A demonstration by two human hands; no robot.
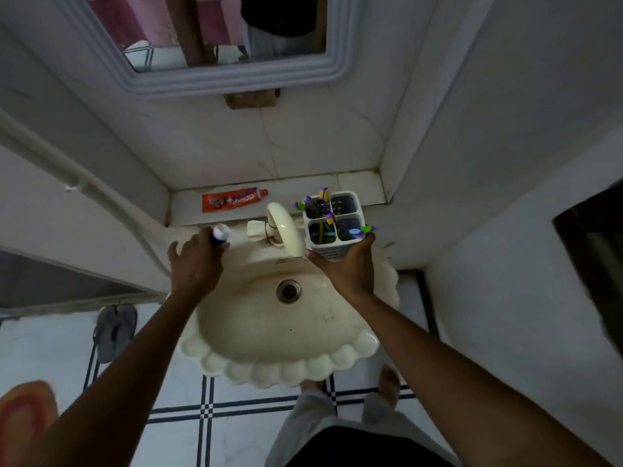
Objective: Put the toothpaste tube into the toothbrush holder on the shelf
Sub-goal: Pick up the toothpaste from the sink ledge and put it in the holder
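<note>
While I stand over the cream scalloped sink (pixel 236 332), its tiled shelf (pixel 357 183) runs along the wall behind the curved faucet (pixel 286 230). My right hand (pixel 347 267) is wrapped around the bottom of the white four-compartment toothbrush holder (pixel 332 227), held just in front of the shelf above the basin's right rim, with purple and green toothbrushes (pixel 323 194) sticking out of it. My left hand (pixel 195 264) grips a small blue and white bottle (pixel 220 234) between thumb and index, the other fingers spread loose. An orange toothpaste tube (pixel 234 202) lies flat on the shelf's left part, untouched.
</note>
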